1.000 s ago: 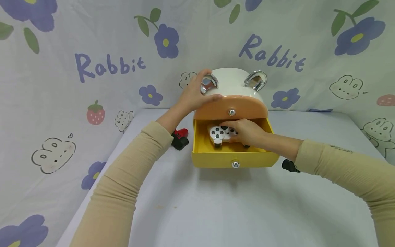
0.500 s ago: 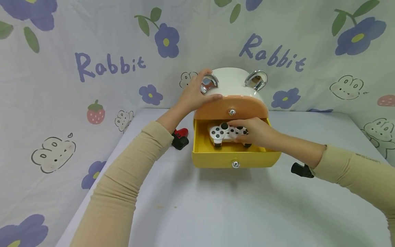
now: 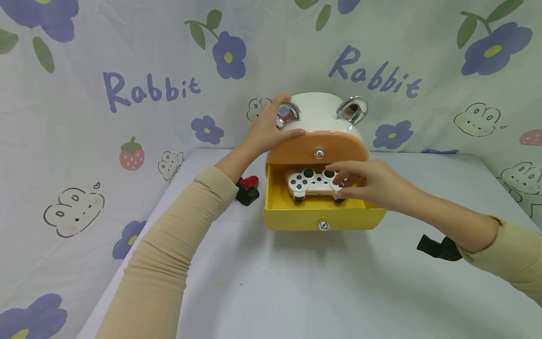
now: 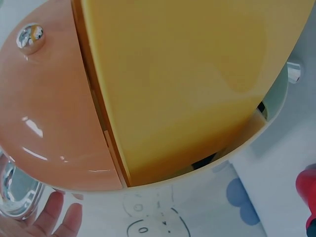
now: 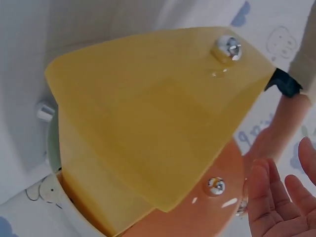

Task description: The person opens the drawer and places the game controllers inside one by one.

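Observation:
A small drawer cabinet [image 3: 318,109] has a white top and two chrome ears. Below its orange upper drawer [image 3: 292,149], the yellow drawer [image 3: 292,220] is pulled out. A white game controller [image 3: 314,184] with black sticks and buttons lies inside it. My left hand [image 3: 271,126] grips the cabinet's upper left side around the ear, thumb along the top of the orange front; its fingertips [image 4: 54,212] show beside the ear in the left wrist view. At the yellow drawer's right side, my right hand [image 3: 374,184] hovers with thumb and fingers apart, holding nothing, overlapping the controller's right end.
A red object [image 3: 250,181] lies on the white table [image 3: 296,292] left of the cabinet, partly hidden by the black left wrist camera [image 3: 247,194]. A patterned cloth [image 3: 152,42] hangs behind. A chrome knob [image 3: 323,226] juts from the yellow drawer.
My right hand has let go of the white controller and drawn back to the right, spreading its fingers. The controller stays in the drawer. My left hand has not moved.

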{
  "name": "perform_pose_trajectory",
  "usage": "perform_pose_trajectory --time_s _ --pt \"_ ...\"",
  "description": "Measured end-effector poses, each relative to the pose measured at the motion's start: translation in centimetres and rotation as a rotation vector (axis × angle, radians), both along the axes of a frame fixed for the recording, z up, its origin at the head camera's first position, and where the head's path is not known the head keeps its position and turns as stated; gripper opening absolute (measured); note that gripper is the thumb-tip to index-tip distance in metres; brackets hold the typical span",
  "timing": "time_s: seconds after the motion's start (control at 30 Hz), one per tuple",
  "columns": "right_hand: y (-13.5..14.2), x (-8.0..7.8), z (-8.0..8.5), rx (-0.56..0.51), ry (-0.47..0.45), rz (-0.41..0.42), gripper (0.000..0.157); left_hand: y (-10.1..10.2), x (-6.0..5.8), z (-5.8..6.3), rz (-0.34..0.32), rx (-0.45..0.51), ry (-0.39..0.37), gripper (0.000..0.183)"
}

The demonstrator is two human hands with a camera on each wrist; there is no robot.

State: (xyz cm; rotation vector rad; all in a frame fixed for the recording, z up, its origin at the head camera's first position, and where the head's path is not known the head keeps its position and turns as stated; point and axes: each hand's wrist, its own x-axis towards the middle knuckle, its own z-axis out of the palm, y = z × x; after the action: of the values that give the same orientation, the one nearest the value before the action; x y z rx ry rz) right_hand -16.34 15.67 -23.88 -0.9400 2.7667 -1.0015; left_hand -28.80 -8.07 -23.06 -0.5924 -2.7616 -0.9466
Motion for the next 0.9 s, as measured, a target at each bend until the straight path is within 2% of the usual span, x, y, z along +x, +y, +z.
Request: perform_pose_trajectory --time_s 0.13,0.27,0.33,0.57,0.67,0.8,0.9 --pt "0.3 1.2 -0.1 -0.008 0.018 0.016 0.045 0.0 0.0 0.0 0.004 -0.003 0.0 0.084" --pt "0.5 2.3 -1.0 -0.029 0.018 0.04 0.041 0.0 -0.1 0.0 0.007 -0.007 0.001 0.084" --pt "0.5 2.8 -1.7 -0.05 -0.01 0.048 0.039 0.0 -0.1 0.0 0.008 -0.008 -0.001 0.084" --pt "0.7 4.0 -4.1 -0.099 -0.242 0.061 0.045 0.0 -0.1 0.0 0.003 -0.002 0.005 0.084" --pt "0.6 4.2 -5.3 -0.099 -0.3 0.055 0.047 0.0 -0.1 0.0 0.003 -0.011 0.005 0.084" --pt "0.4 4.3 -7.1 -0.135 -0.322 0.085 0.05 0.0 -0.2 0.0 0.0 -0.012 0.006 0.084" --pt "0.2 4.3 -8.3 -0.19 -0.281 0.122 0.049 0.0 -0.2 0.0 0.003 -0.015 0.001 0.085"
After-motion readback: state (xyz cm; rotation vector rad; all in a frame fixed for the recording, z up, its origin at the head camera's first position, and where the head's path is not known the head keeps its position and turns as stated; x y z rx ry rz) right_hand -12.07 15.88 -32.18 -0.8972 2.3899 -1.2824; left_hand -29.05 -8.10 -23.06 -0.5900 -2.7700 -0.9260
